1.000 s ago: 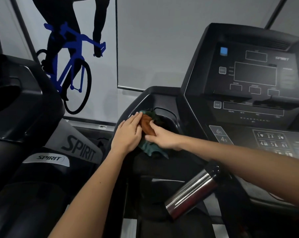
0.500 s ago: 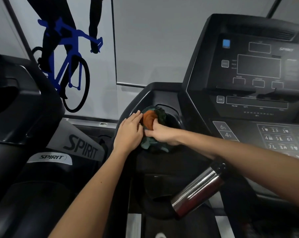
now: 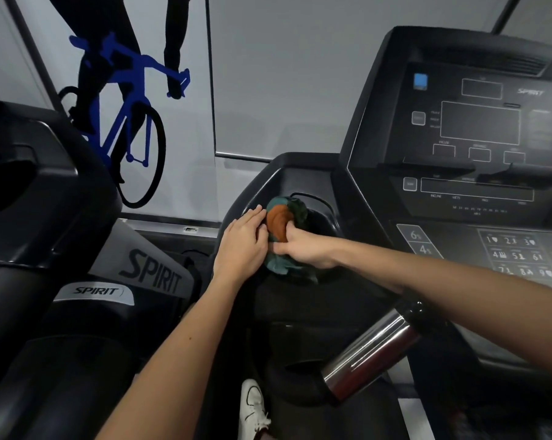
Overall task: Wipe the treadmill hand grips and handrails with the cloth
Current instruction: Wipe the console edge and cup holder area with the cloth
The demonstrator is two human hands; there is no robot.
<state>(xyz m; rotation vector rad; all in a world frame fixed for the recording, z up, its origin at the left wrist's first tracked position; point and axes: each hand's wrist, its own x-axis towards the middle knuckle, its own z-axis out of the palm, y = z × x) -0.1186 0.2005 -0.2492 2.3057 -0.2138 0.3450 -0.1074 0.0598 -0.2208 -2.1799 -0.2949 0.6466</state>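
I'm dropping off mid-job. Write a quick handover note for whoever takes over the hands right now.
The left hand is open, with its fingers flat on the cup holder rim and touching the edge of the cloth.
The right hand has its grip closed on the cloth, which is bunched at the cup holder to the left of the console.
The chrome hand grip lies below the right forearm, with no hand or cloth on it.
Done: this view does not show which parts have been wiped.
Left: take the cloth to the chrome hand grip and carry on from there.
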